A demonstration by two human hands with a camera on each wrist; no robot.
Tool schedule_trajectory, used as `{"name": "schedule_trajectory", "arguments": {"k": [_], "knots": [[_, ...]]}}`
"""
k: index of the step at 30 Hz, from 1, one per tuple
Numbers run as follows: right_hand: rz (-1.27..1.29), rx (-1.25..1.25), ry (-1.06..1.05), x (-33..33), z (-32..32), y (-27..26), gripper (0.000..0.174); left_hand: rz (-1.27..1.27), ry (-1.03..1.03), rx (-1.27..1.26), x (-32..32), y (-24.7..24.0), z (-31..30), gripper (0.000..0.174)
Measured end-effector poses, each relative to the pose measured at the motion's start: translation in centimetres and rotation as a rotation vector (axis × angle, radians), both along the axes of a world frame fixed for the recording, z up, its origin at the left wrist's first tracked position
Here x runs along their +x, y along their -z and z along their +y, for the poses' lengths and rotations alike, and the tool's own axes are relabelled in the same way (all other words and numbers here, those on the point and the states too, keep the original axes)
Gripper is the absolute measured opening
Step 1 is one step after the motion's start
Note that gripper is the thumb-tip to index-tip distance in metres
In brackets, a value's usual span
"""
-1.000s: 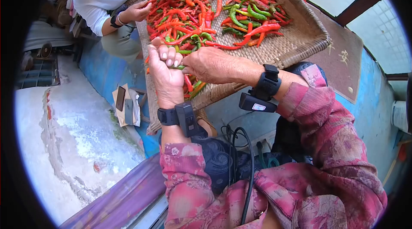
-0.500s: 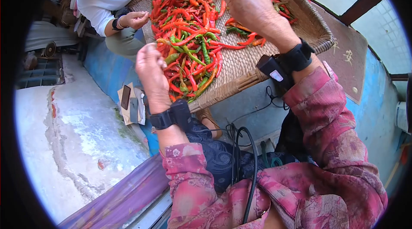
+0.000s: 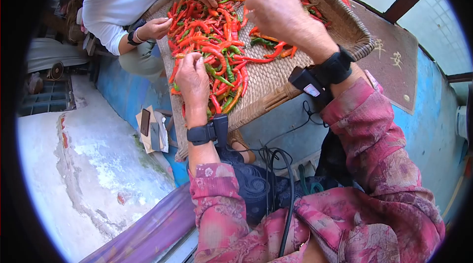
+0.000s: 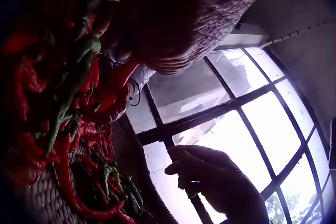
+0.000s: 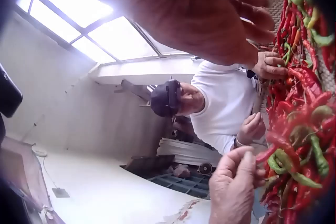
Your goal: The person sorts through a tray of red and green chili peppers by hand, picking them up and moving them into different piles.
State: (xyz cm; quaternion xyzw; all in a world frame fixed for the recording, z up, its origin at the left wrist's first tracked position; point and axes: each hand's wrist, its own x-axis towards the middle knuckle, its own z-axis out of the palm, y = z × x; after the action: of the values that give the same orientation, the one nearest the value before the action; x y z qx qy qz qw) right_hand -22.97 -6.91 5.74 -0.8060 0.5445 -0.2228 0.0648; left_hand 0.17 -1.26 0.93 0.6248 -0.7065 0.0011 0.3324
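Note:
In the head view my left hand (image 3: pixel 193 83) is low over the near left part of a pile of red and green peppers (image 3: pixel 229 68). Its thumb and forefinger meet at the tips; the right wrist view shows a red pepper (image 5: pixel 269 153) at the fingertips of that left hand (image 5: pixel 231 184), seemingly pinched. My right hand (image 3: pixel 288 24) hangs over the right half of the woven tray (image 3: pixel 268 78), fingers loosely bent. No pepper shows in this right hand (image 4: pixel 215 179) in the left wrist view. It hides part of the peppers beneath it.
Opposite on the left, a person in a white top (image 3: pixel 129 1) has both hands at the pile. A phone (image 3: pixel 145 121) lies on cardboard at the lower left. Black cables (image 3: pixel 290 184) hang near my lap. A brown mat (image 3: pixel 389 61) is beyond the tray's right side.
The green pepper has left my right hand, which stays over the tray's right side. My left hand has moved right onto the pile. The other person's far hand has shifted right.

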Motion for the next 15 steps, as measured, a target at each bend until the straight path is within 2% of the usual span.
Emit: {"name": "schedule_trajectory", "arguments": {"k": [3,5,6,11,13,15], "knots": [[0.022,0.038,-0.145,1.3,1.1,0.3,0.013,0.046,-0.021,-0.091,-0.7,-1.3,0.7,0.010],[0.059,0.067,-0.194,2.4,1.4,0.6,0.012,0.273,-0.090,-0.100,-1.1,-2.2,1.3,0.012],[0.004,0.037,-0.304,3.3,1.9,1.0,0.011,0.372,-0.083,-0.189,-1.2,-2.6,1.9,0.015],[-0.135,0.023,-0.394,5.3,2.9,2.4,0.021,0.383,-0.098,-0.403,0.4,-2.7,2.2,0.016],[-0.158,0.025,-0.429,6.1,3.0,2.4,0.024,0.725,-0.060,-0.402,-0.1,-3.7,3.0,0.016],[-0.275,0.074,-0.488,6.9,3.5,2.2,0.027,0.795,-0.043,-0.377,0.0,-4.2,3.3,0.016]]}}
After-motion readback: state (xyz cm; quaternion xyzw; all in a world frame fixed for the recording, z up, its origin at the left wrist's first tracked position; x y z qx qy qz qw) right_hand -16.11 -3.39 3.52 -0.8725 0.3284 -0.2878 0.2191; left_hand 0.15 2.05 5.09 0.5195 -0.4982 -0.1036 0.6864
